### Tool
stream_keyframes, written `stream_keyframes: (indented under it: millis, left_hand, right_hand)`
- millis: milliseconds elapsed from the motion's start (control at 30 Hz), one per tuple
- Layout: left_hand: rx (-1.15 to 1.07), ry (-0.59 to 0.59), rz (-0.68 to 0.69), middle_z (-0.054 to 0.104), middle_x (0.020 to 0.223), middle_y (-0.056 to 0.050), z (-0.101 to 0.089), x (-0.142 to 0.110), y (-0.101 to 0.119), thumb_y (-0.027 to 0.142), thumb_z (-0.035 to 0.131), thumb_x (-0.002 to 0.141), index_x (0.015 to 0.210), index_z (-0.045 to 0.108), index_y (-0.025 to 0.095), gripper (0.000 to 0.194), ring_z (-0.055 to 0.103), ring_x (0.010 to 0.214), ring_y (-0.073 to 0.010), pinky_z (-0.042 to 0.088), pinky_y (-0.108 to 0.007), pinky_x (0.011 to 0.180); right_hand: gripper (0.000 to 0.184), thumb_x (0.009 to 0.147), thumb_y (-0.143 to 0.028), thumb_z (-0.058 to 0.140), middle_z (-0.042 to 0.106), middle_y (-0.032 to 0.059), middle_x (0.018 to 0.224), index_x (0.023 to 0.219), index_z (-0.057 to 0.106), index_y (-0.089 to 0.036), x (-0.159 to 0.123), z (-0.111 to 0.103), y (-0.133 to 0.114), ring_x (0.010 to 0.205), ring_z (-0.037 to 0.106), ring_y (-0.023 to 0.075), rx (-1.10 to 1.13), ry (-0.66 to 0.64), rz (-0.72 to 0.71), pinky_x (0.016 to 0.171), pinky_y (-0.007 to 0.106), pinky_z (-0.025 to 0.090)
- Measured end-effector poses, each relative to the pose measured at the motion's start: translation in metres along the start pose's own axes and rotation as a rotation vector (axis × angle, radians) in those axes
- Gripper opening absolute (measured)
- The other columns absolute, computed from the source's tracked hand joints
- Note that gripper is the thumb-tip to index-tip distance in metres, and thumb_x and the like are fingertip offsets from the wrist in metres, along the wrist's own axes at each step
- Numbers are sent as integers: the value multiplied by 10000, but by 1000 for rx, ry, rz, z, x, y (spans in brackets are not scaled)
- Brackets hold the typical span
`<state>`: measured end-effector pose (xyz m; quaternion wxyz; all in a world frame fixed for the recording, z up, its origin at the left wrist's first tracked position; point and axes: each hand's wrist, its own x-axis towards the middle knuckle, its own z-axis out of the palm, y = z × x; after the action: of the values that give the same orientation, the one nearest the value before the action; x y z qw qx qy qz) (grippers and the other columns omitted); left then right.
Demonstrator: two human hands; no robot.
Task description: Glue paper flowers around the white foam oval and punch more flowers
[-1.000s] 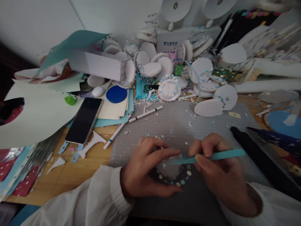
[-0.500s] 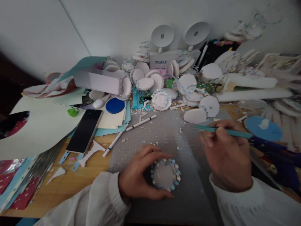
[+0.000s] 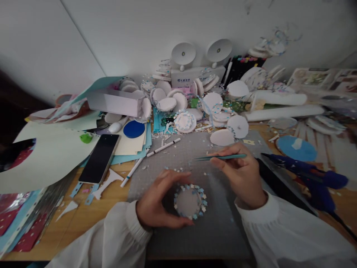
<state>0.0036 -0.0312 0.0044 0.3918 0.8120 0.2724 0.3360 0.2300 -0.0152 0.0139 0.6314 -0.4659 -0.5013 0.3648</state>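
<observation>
A grey mat (image 3: 223, 238) lies on a wooden table (image 3: 115, 199). The left hand (image 3: 158, 203), thumb and fingers spread, curves around the ring (image 3: 204, 203) of tiny flowers on the mat; the right hand (image 3: 241, 173) pinches teal tweezers (image 3: 228, 157) above the mat.

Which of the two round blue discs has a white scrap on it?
The light-blue disc, on the right near the dark-blue glue gun. The white scrap sets it apart; the other disc is darker, with no scrap on it.
</observation>
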Motion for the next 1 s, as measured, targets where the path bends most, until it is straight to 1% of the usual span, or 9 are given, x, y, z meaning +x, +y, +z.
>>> stream_keyframes:
  millis: [300, 367, 433, 500, 567, 633, 700, 833, 1000]
  left_hand:
    - [-30, -54, 16, 659, 1125, -113, 2, 1, 0, 426, 847, 554, 1356, 381, 256, 943, 595, 1034, -276, 422, -402, 918]
    - [-48, -61, 25, 637, 1153, -128, -1, 2, 2, 486, 848, 523, 1331, 429, 239, 943, 580, 1055, -289, 426, -414, 927]
    - [-110, -29, 9, 608, 1178, -149, -4, 2, 3, 558, 785, 589, 1292, 483, 205, 843, 561, 1077, -303, 429, -429, 930]
    - [-171, 100, -50, 612, 1100, -138, -8, 2, 3, 536, 652, 762, 1178, 555, 181, 556, 562, 1030, -276, 442, -407, 891]
    - [-193, 326, -159, 598, 888, -77, -10, 3, 1, 417, 522, 893, 957, 591, 179, 256, 554, 871, -201, 445, -334, 788]
    - [-214, 550, -305, 489, 703, -7, -10, 5, -2, 327, 464, 937, 763, 528, 181, 235, 470, 691, -136, 397, -266, 663]
    - [-278, 690, -418, 383, 623, 27, -10, 8, -6, 325, 453, 938, 666, 445, 184, 306, 367, 590, -115, 332, -247, 573]
    - [-435, 798, -480, 277, 562, 45, -9, 12, -10, 370, 491, 897, 568, 324, 191, 410, 269, 521, -108, 264, -248, 501]
    - [-609, 785, -516, 193, 504, 72, -5, 10, -5, 398, 529, 876, 526, 266, 191, 484, 170, 460, -79, 166, -242, 450]
  right_hand:
    - [229, 680, -277, 790, 681, 18, 697, 667, 573, -208, -5, 6, 3, 696, 699, 180, -166, -48, -24, 561, 262, 560]
    - [208, 696, -256, 778, 684, 17, 697, 667, 578, -209, -6, 7, 5, 693, 697, 173, -188, -71, -58, 584, 266, 562]
    - [184, 709, -230, 767, 692, 18, 702, 674, 588, -210, -7, 8, 8, 703, 696, 171, -204, -91, -93, 627, 282, 565]
    - [169, 718, -202, 758, 698, 21, 713, 681, 593, -207, -7, 8, 9, 715, 697, 173, -207, -106, -113, 656, 294, 565]
    - [170, 717, -177, 755, 694, 17, 719, 686, 591, -204, -8, 7, 10, 725, 699, 172, -201, -114, -124, 659, 286, 561]
    - [174, 717, -156, 753, 681, 11, 727, 692, 587, -202, -8, 6, 10, 732, 702, 168, -198, -123, -129, 653, 272, 557]
    - [181, 716, -146, 752, 673, 8, 728, 695, 581, -203, -9, 5, 9, 736, 705, 170, -197, -153, -131, 642, 265, 555]
    - [191, 728, -125, 737, 673, -1, 699, 700, 566, -204, -10, 5, 7, 716, 708, 166, -164, -307, -146, 638, 262, 555]
    - [183, 747, -102, 703, 675, 8, 680, 693, 557, -199, -16, 9, 9, 668, 699, 155, -178, -469, -167, 596, 250, 544]
